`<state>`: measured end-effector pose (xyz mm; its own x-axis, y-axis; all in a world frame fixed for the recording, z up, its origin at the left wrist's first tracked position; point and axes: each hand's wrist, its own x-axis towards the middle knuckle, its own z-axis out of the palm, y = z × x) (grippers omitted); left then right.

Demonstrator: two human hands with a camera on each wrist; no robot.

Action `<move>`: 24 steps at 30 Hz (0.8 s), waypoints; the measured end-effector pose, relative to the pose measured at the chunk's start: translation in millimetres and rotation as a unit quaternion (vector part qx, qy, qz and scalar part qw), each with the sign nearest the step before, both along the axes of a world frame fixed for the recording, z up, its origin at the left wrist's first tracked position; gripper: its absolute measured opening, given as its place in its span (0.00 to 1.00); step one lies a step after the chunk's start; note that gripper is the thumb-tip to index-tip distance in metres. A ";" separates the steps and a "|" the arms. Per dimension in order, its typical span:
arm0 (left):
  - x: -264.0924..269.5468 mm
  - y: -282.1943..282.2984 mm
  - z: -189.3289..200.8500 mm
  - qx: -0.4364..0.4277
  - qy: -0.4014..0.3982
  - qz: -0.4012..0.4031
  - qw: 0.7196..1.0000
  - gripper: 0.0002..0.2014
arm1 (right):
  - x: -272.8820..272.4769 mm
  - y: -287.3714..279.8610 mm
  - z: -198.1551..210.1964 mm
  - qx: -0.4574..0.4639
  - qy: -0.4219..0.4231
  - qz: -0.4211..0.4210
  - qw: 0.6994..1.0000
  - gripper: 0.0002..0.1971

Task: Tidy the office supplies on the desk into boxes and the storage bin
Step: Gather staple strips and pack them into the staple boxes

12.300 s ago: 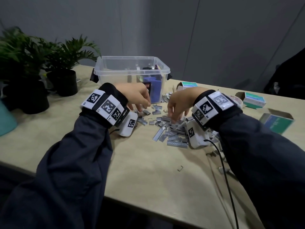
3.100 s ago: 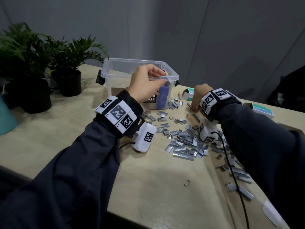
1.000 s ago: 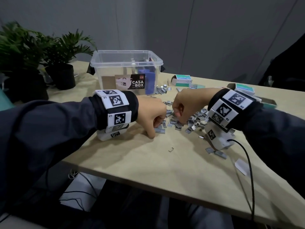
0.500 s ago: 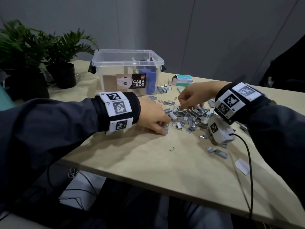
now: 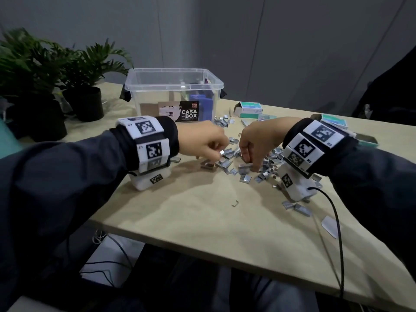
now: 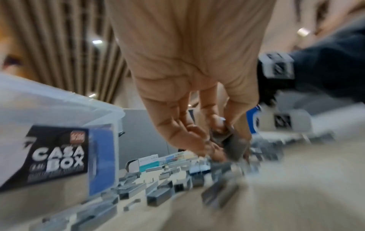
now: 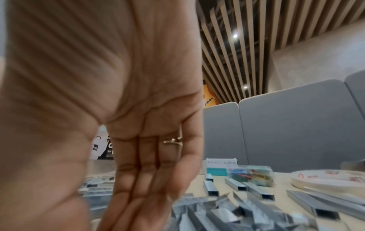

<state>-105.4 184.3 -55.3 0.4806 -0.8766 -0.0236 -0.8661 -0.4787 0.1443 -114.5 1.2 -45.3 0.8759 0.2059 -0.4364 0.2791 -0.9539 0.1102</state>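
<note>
Loose silver staple strips (image 5: 267,162) lie in a pile at the middle of the desk. My left hand (image 5: 218,152) hovers at the pile's left edge and pinches a short block of staples (image 6: 234,146) between thumb and fingertips. My right hand (image 5: 251,164) reaches down into the pile from the right. In the right wrist view its fingers (image 7: 138,187) are straight and held together, with the tips on the staples (image 7: 227,212). The clear storage bin (image 5: 173,89) with the CASA BOX label stands behind, a blue thing (image 5: 201,106) inside it.
Small teal-and-white staple boxes (image 5: 248,108) (image 5: 333,123) sit behind the pile and at the right. A box of coloured paper clips (image 7: 250,173) and a tape roll (image 7: 327,178) lie beyond. Potted plants (image 5: 85,70) stand left. A black cable (image 5: 335,221) trails off my right wrist.
My left hand has lifted off the desk and now pinches staples. My right hand has come down and leftwards from the far side into the middle of the pile.
</note>
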 end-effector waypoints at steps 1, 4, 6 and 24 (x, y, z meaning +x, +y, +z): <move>3.2 2.4 3.4 -0.030 0.022 0.013 0.999 0.12 | 0.8 -0.5 -1.3 -0.007 -0.004 0.006 1.000 0.10; 10.3 8.2 10.6 -0.104 0.142 0.053 0.983 0.11 | 0.3 -4.8 -1.5 0.011 -0.008 0.011 1.000 0.08; 11.2 11.2 12.5 -0.162 0.229 0.077 0.957 0.10 | -2.0 -10.0 4.5 0.074 0.011 -0.011 0.997 0.06; 26.2 4.9 15.7 -0.380 0.278 0.226 0.853 0.06 | -13.4 -22.3 38.8 0.425 -0.105 -0.134 0.889 0.06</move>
<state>-79.2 189.2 -39.6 0.8731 -0.4687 0.1342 -0.3143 -0.3306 0.8899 -127.8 -21.1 -6.5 0.9868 0.1554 -0.0447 0.0878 -0.7469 -0.6591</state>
